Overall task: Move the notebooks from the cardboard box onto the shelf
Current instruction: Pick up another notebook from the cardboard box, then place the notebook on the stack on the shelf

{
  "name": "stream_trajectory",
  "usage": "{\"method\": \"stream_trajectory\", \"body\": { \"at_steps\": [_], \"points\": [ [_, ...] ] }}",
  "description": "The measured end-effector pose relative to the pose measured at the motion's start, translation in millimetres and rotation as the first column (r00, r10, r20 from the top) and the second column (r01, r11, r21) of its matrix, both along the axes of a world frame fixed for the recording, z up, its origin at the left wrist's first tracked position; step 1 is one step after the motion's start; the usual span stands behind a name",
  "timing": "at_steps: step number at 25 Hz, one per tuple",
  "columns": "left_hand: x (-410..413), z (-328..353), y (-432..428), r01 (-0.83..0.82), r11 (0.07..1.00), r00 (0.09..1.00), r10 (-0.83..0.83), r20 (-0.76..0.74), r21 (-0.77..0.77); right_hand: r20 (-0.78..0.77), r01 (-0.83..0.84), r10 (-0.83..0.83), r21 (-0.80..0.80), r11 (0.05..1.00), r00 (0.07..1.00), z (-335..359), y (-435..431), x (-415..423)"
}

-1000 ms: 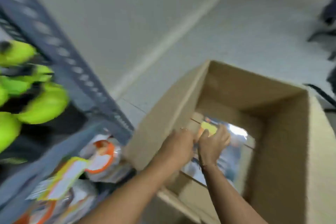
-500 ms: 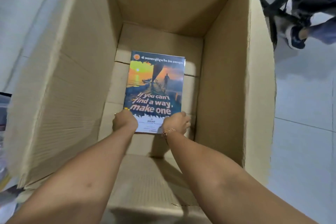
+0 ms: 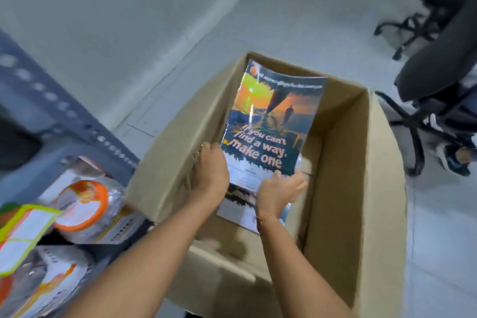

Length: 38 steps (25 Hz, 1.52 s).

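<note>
Both hands, left (image 3: 210,171) and right (image 3: 280,190), gripped one notebook (image 3: 273,121) tilted up inside the box (image 3: 361,188), another beneath it, none visibly on the shelf (image 3: 51,111) beside the box.

This looks like an office storeroom. A grey slotted-steel shelf (image 3: 64,111) at the left holds plastic-wrapped packaged goods (image 3: 85,209), an open cardboard box (image 3: 382,188) stands on the pale tiled floor (image 3: 438,240), and black wheeled office chairs (image 3: 436,64) stand at the far right.
</note>
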State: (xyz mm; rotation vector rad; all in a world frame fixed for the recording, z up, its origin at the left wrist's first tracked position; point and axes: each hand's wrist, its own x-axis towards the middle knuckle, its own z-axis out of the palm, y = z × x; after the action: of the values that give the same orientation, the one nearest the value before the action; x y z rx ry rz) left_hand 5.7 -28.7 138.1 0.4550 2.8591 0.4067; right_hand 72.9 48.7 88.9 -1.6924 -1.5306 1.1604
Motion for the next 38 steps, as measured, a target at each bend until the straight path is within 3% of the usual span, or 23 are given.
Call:
{"method": "stream_trajectory", "body": {
  "at_steps": [3,5,9,12,14,17,21,23,25,26,27,29,30,31,32,33,34,35,36,38],
  "points": [
    [17.3,104.0,-84.6,-0.071,0.95,0.943,0.164,-0.29,0.305,-0.374,-0.089,0.225,0.347,0.933,0.9,103.0,-48.2,-4.6],
    [36.9,168.3,-146.5,-0.024,0.9,0.764,0.297,-0.572,0.435,-0.508,-0.1,0.402,0.52,0.848,0.762,164.4,-83.8,-12.1],
    [93.0,293.3,-251.8,-0.072,0.867,0.366,0.483,-0.796,0.493,-0.547,-0.092,0.694,0.751,0.654,0.468,289.0,-164.8,-33.9],
    [108.1,371.7,-308.2,-0.263,0.825,0.202,0.553,-0.808,0.5,-0.525,-0.098,0.818,0.825,0.557,0.235,377.9,-225.5,-59.1],
    [93.7,411.4,-341.8,-0.393,0.767,0.181,0.605,-0.775,0.507,-0.412,-0.16,0.896,0.885,0.437,0.165,426.4,-260.3,-81.1],
    [49.6,440.7,-372.4,-0.558,0.679,0.266,0.692,-0.671,0.477,-0.146,-0.356,0.982,0.917,0.179,0.118,467.6,-290.1,-127.3],
    [11.4,442.4,-405.9,-0.695,0.595,0.409,0.789,-0.458,0.404,0.33,-0.657,0.927,0.741,-0.135,0.181,475.2,-303.3,-156.4],
    [10.3,444.3,-412.2,-0.718,0.586,0.423,0.796,-0.433,0.376,0.426,-0.668,0.888,0.713,-0.213,0.171,473.2,-304.1,-154.1],
    [11.1,443.1,-395.1,-0.731,0.594,0.377,0.762,-0.527,0.336,0.353,-0.594,0.921,0.782,-0.191,0.168,466.3,-293.5,-146.1],
    [12.3,436.9,-379.6,-0.707,0.632,0.331,0.691,-0.643,0.316,0.22,-0.46,0.959,0.88,-0.116,0.178,453.6,-285.4,-141.7],
    [17.2,427.3,-358.8,-0.652,0.699,0.264,0.574,-0.775,0.296,0.033,-0.288,0.983,0.957,0.02,0.18,436.6,-274.8,-132.6],
    [19.3,385.2,-295.8,-0.41,0.886,0.146,0.299,-0.943,0.217,-0.325,0.002,0.925,0.943,0.331,0.198,378.3,-238.9,-110.7],
    [17.1,353.9,-259.3,-0.265,0.952,0.15,0.196,-0.969,0.152,-0.39,0.051,0.887,0.919,0.39,0.248,338.0,-214.1,-100.7],
    [13.2,320.8,-225.8,-0.121,0.989,0.238,0.117,-0.964,0.09,-0.399,0.022,0.86,0.91,0.414,0.32,298.0,-190.5,-93.2],
    [6.1,285.1,-190.2,0.019,0.998,0.39,0.054,-0.919,0.067,-0.376,-0.103,0.825,0.884,0.455,0.421,253.0,-161.9,-89.6],
    [-6.2,243.3,-151.8,0.125,0.988,0.563,0.002,-0.827,0.088,-0.335,-0.273,0.779,0.802,0.53,0.53,203.1,-128.5,-86.1],
    [-13.9,200.1,-115.1,0.2,0.974,0.758,-0.084,-0.647,0.108,-0.284,-0.414,0.724,0.666,0.62,0.628,149.5,-96.3,-81.3],
    [-19.9,163.4,-87.4,0.211,0.971,0.893,-0.146,-0.425,0.111,-0.22,-0.513,0.674,0.498,0.7,0.705,101.3,-71.9,-75.5],
    [-27.0,115.6,-56.5,0.219,0.974,0.964,-0.208,-0.164,0.055,-0.097,-0.559,0.612,0.316,0.767,0.785,50.0,-43.4,-62.8],
    [-39.6,19.5,-16.6,0.259,0.963,0.934,-0.23,0.273,-0.076,0.174,-0.532,0.526,-0.012,0.847,0.833,-33.3,-3.1,-38.5]
  ]
}}
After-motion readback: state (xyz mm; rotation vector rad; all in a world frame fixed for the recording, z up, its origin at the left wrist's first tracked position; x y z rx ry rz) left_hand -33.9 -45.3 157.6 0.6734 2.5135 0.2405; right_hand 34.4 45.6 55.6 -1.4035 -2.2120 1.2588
